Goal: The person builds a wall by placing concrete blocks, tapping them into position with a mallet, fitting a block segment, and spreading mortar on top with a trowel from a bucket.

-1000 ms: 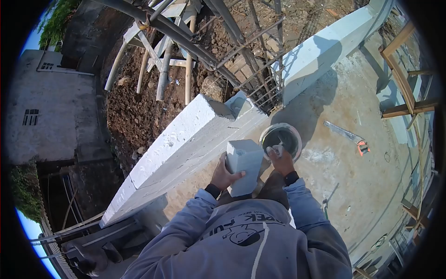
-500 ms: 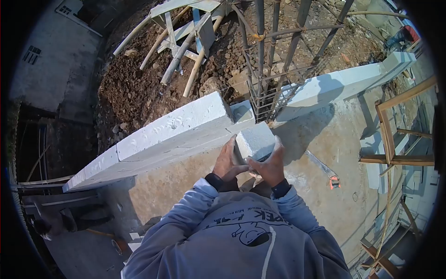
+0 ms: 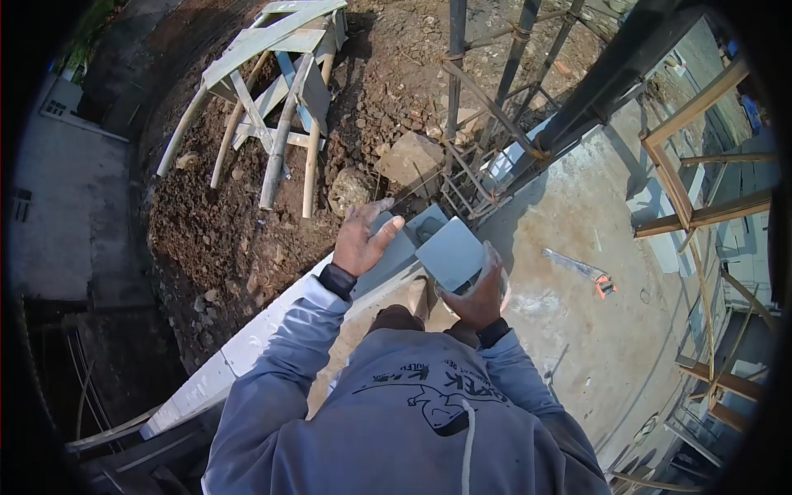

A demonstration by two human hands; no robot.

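A short, pale lightweight-concrete block (image 3: 451, 254) is in my right hand (image 3: 478, 289), its fingers gripping the block's right side and lower edge. To the left, my left hand (image 3: 365, 238) is off the block, with fingers stretched and thumb apart. It is over or against the end of the white block wall (image 3: 272, 318); whether it touches the wall I cannot tell. Just behind the held block, a lower gap (image 3: 427, 221) shows between the wall's end and the steel rebar column (image 3: 474, 177).
Dark rebar rods rise at upper right. Beyond the wall lie brown soil, rocks (image 3: 410, 158) and a rough wooden stand (image 3: 285, 91). A handsaw (image 3: 582, 272) with an orange handle rests on the concrete floor to the right. Wooden frames (image 3: 689, 219) stand at far right.
My left hand has let go of the block and moved up and left to the wall's end. The block stays in my right hand, now tilted differently. My view has shifted.
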